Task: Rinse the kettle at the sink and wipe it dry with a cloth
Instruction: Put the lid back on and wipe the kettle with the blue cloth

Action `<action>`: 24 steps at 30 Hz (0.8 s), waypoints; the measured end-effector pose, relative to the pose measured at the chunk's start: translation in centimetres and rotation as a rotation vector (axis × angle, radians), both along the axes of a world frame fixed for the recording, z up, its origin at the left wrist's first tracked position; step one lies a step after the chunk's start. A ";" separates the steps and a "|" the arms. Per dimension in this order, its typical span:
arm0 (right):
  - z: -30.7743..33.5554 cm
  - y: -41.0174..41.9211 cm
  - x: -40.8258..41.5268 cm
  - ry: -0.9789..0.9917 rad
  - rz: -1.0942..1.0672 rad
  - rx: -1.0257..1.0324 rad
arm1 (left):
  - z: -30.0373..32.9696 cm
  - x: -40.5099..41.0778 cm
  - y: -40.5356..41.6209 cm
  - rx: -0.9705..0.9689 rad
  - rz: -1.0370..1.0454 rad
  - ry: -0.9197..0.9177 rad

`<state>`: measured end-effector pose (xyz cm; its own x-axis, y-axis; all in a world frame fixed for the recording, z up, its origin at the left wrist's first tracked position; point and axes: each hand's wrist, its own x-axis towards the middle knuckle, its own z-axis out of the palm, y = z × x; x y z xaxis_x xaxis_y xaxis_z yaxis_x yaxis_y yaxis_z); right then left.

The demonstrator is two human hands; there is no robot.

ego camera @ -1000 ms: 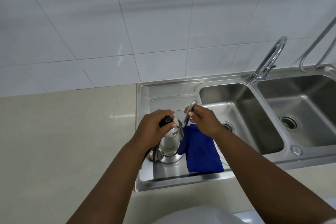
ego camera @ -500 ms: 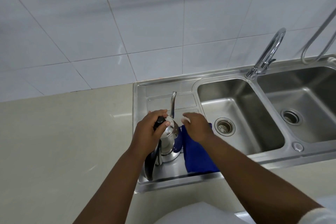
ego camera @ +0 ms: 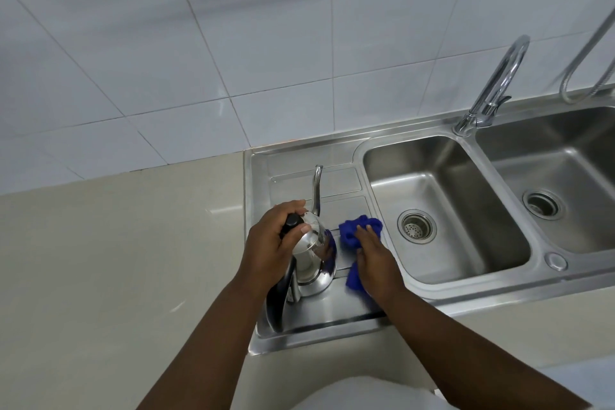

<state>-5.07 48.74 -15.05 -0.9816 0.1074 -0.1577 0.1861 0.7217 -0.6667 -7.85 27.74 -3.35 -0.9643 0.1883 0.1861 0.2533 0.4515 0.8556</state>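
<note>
The shiny steel kettle with a long thin spout (ego camera: 311, 256) is held steady on the sink's draining board (ego camera: 336, 309), the left hand (ego camera: 271, 243) closed round its lid. The crumpled blue cloth (ego camera: 357, 230) is gripped by the right hand (ego camera: 374, 260), ready for wiping.

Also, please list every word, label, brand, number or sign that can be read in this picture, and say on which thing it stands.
None: no readable text shows anywhere.
Kettle: bare polished steel, only reflections, no brand visible.
Blue cloth: no tag or print visible.
Sink and tap: no marking visible.
Wall tiles and counter: plain.
</note>
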 end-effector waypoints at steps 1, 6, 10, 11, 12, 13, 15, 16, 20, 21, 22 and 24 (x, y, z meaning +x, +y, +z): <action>1.1 -0.9 -0.2 -0.016 -0.099 -0.181 | 0.0 0.0 0.0 0.004 -0.005 0.003; 6.3 -5.2 -0.9 -0.131 -0.388 -0.894 | -0.2 -0.1 0.0 0.032 -0.013 0.010; 10.3 -6.8 -0.9 0.117 -0.201 -0.878 | -0.1 0.1 0.1 0.058 -0.021 0.023; 10.9 -7.4 -0.4 0.184 -0.127 -0.865 | -0.1 0.1 0.2 0.063 -0.021 0.024; 10.9 -8.0 0.1 0.236 -0.078 -0.818 | 0.0 0.2 0.2 0.064 -0.019 0.024; 10.5 -8.4 0.6 0.286 -0.034 -0.742 | 0.0 0.2 0.2 0.061 -0.014 0.029; 7.7 -8.4 1.5 0.304 -0.030 -0.553 | -0.1 0.2 0.2 0.072 -0.011 0.047; 6.4 -8.2 1.8 0.255 -0.102 -0.563 | -0.3 0.2 0.2 0.087 -0.009 0.049; 3.2 -6.9 1.0 -0.072 -0.440 -1.004 | -0.5 0.0 0.3 0.113 0.004 0.023; 3.1 -7.0 0.6 -0.102 -0.484 -1.039 | -0.5 0.0 0.3 0.118 0.015 0.018; 3.7 -7.3 0.0 -0.095 -0.527 -1.068 | -0.5 0.0 0.4 0.122 0.028 0.011; 5.9 -8.6 -0.4 0.019 -0.480 -1.006 | -0.4 0.0 0.5 0.133 0.041 0.002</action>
<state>-5.44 40.14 -9.18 -0.8759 0.3081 -0.3712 0.2839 -0.2930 -0.9130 -7.81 28.26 -3.76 -0.9703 0.1225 0.2088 0.2389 0.3445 0.9079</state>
